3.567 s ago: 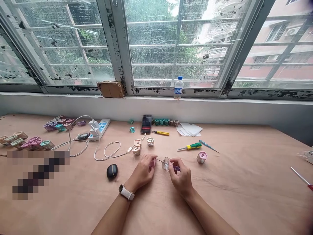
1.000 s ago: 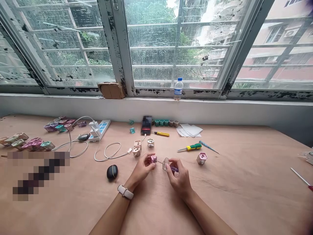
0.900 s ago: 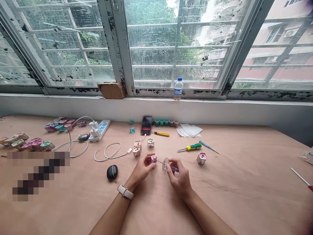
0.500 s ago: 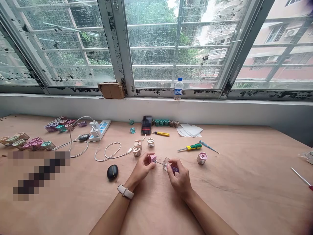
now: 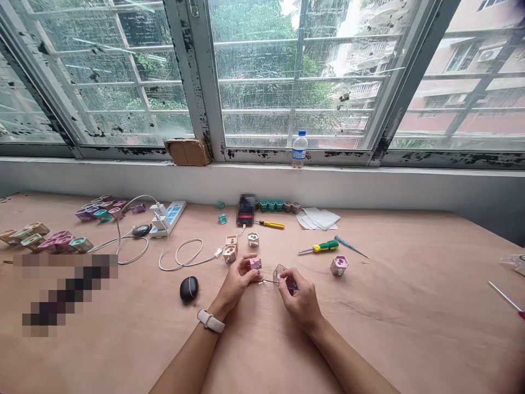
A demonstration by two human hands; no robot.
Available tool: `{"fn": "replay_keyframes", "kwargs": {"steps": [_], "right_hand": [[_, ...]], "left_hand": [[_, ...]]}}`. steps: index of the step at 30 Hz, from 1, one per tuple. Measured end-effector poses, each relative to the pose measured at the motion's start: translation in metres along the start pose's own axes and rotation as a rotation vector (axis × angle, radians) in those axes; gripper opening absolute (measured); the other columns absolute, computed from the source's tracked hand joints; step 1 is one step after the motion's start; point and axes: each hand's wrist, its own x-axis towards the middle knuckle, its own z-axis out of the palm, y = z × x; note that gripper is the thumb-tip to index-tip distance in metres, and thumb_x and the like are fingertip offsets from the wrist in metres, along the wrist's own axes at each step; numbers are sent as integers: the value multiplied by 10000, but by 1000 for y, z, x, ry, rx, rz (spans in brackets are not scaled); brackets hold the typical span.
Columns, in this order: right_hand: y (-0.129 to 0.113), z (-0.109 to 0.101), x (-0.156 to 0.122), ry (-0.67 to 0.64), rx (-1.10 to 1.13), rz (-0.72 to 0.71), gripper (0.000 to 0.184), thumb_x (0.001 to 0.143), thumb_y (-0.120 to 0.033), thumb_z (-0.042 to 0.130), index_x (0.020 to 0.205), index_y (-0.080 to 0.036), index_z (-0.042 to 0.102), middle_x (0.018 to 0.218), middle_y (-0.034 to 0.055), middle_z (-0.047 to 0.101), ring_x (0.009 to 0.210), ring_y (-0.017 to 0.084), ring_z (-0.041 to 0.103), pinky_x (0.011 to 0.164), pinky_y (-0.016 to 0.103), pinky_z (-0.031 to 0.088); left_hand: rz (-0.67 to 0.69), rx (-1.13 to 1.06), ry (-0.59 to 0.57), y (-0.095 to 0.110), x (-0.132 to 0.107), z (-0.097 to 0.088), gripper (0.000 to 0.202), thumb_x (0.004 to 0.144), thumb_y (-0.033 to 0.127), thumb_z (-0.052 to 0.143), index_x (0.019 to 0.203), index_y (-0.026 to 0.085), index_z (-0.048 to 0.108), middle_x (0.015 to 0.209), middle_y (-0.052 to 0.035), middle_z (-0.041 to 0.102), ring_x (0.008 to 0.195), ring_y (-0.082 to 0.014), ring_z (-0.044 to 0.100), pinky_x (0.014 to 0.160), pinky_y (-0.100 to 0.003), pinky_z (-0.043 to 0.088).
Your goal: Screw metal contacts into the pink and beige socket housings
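Note:
My left hand (image 5: pixel 237 283) pinches a small pink cube-shaped part (image 5: pixel 255 264) just above the wooden table (image 5: pixel 410 306). My right hand (image 5: pixel 301 298) is closed on a small purple-handled screwdriver (image 5: pixel 287 283), whose thin metal shaft points left toward the pink part. A small clear plastic box (image 5: pixel 280 271) sits right at my right fingertips; I cannot tell whether they also hold it. A white watch is on my left wrist.
Beige cube parts (image 5: pixel 230 249) and a charging cable (image 5: pixel 184 254) lie just beyond my hands. A pink cube (image 5: pixel 338 265), a green-handled screwdriver (image 5: pixel 320 247), a yellow screwdriver (image 5: pixel 270 223), a phone (image 5: pixel 246 209), a power strip (image 5: pixel 168 216) and a black oval object (image 5: pixel 188 288) surround them. Several coloured cubes (image 5: pixel 49 238) lie far left.
The screwdriver tip has dropped slightly and drawn away from the pink part, and my right hand has shifted a little lower. My left hand has kept its pinch.

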Motion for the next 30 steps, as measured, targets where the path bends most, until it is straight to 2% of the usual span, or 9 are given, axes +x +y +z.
{"fn": "replay_keyframes", "kwargs": {"steps": [6,19,30], "right_hand": [[-1,0,0,19,7,-25,156,926,-295,501,835,-189,570,636,-16,562,535,117,532,514,212,398],[-3,0,-1,34,20,-40,147,930,-286,507,835,-191,565,639,-25,565,530,109,534,519,208,405],[-3,0,0,38,12,-43,142,926,-283,509,840,-187,570,641,-22,579,528,109,543,525,207,419]], "left_hand": [[-10,2,-13,-4,2,-1,474,695,242,763,1129,158,591,1041,-82,646,981,-220,636,858,-370,581],[-15,18,-12,-1,1,-1,464,691,207,750,1124,153,593,1050,-84,655,956,-204,643,830,-331,577],[-27,-42,-19,-5,3,-3,473,700,212,761,1136,163,585,1035,-72,641,950,-201,633,842,-351,573]]}}
